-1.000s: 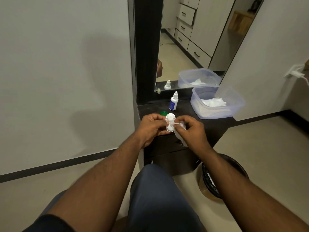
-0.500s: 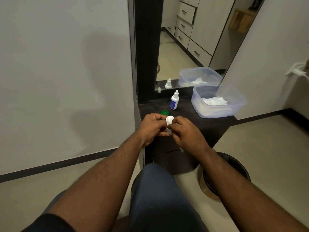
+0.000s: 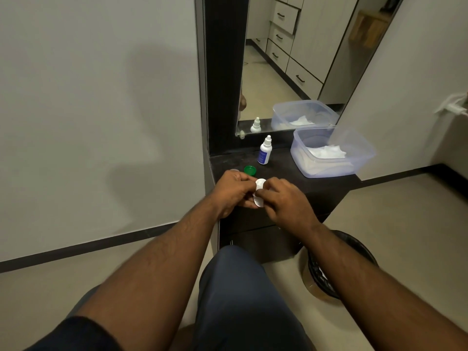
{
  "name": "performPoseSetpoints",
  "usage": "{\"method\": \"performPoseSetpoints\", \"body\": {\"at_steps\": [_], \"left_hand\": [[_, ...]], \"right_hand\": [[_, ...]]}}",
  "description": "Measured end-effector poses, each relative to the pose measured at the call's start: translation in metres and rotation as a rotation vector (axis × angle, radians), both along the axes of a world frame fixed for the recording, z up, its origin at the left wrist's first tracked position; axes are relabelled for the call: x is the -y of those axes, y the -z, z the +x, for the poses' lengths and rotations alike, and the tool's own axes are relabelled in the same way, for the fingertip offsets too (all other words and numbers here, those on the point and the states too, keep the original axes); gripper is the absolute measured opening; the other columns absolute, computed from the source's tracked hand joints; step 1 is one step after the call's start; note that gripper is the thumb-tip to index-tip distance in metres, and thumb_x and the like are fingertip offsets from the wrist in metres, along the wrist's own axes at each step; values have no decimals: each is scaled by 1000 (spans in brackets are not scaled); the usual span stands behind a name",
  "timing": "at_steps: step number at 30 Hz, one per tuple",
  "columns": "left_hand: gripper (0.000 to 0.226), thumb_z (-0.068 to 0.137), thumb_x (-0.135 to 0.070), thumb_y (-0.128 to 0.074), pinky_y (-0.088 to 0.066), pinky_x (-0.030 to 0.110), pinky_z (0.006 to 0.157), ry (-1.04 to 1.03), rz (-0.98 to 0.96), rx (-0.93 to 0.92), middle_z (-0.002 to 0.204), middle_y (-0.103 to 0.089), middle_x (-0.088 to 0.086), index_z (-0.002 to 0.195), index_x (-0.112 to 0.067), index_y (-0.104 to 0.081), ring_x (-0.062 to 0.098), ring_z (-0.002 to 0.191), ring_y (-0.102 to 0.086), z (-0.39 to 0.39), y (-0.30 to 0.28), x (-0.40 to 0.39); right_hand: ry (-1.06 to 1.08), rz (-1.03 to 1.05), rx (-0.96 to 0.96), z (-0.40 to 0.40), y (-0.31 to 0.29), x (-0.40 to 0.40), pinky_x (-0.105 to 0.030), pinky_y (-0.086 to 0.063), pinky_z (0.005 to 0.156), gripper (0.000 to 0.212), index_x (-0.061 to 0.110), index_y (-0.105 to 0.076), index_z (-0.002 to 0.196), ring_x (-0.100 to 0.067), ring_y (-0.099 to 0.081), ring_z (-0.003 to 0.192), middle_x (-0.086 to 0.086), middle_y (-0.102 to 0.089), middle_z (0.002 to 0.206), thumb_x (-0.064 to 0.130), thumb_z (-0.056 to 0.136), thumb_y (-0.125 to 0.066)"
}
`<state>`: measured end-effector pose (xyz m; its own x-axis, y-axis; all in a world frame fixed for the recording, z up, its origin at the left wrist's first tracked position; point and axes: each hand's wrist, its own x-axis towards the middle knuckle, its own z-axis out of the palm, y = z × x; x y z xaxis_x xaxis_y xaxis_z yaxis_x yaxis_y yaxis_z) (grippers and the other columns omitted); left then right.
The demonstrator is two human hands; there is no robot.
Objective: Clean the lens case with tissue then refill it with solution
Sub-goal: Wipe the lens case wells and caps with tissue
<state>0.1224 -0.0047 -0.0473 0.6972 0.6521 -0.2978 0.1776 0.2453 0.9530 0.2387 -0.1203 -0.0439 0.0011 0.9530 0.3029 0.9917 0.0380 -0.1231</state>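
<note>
My left hand (image 3: pixel 234 192) grips a small white lens case (image 3: pixel 259 192) upright over the front of the dark counter (image 3: pixel 326 184). My right hand (image 3: pixel 285 201) is pressed against the case from the right, fingers curled at its wells; the tissue is almost entirely hidden inside that hand. A white solution bottle (image 3: pixel 265 154) with a blue label stands upright behind the hands near the mirror. A green cap (image 3: pixel 250 170) lies on the counter just behind my left hand, and a second, clear cap (image 3: pixel 234 170) peeks out left of it.
A clear plastic tub (image 3: pixel 331 154) holding white tissues sits at the counter's right end. The mirror (image 3: pixel 291 59) rises behind the counter. A black-lined bin (image 3: pixel 339 264) stands on the floor under my right forearm. My knee (image 3: pixel 243 287) is below the counter's drawer.
The tissue that hung below my right hand has been drawn into the fingers and is now hidden. Both hands stay together around the lens case, which has turned slightly.
</note>
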Motion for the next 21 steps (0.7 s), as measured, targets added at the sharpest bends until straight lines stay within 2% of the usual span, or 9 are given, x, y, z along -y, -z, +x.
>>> {"method": "performPoseSetpoints", "body": {"at_steps": [2,4,8,12,15,18,21], "left_hand": [[17,89,-5,-62,-61,33,66,5,21,-23,93,-71,16,103,-1,-69,24,77,-73,1,-1,0],[16,88,-3,-61,-62,35,66,-1,14,-32,90,-71,18,101,0,-69,26,75,-72,2,-1,1],[14,87,0,-61,-62,35,63,-8,9,-35,79,-70,17,98,5,-68,23,67,-70,4,-1,2],[14,88,-6,-63,-61,30,63,20,23,-53,87,-72,15,99,0,-70,23,74,-73,1,-2,0],[15,89,-5,-62,-61,30,63,10,-15,-34,89,-72,17,101,1,-69,24,75,-73,2,-2,1],[13,88,-4,-63,-62,34,67,8,-14,-30,86,-72,15,98,0,-70,24,75,-73,1,-2,0],[12,88,-3,-62,-62,32,65,-3,-3,-44,85,-72,13,96,-1,-71,23,74,-73,0,-3,2]], "right_hand": [[-72,-46,58,0,-2,1,-35,-47,58,25,11,-71,96,-26,-58,73,-13,-64,91,12,71,-69],[-52,-37,90,4,-5,1,-36,-47,57,24,12,-70,96,-26,-57,72,-11,-63,90,18,75,-63],[-2,4,3,5,-4,3,-34,-46,57,28,10,-70,92,-27,-55,71,-10,-61,87,23,79,-48],[-96,-60,81,3,-7,4,-35,-47,57,24,12,-71,94,-25,-56,71,-10,-63,88,19,76,-56],[-9,-29,34,6,-7,2,-36,-47,57,36,12,-70,96,-26,-55,71,-10,-61,87,27,78,-42],[-16,-25,-12,3,-5,2,-34,-44,58,33,11,-69,96,-25,-55,71,-10,-61,86,25,79,-44],[-70,-46,32,3,-4,3,-33,-41,60,29,12,-70,97,-24,-54,73,-9,-62,88,21,77,-50]]}}
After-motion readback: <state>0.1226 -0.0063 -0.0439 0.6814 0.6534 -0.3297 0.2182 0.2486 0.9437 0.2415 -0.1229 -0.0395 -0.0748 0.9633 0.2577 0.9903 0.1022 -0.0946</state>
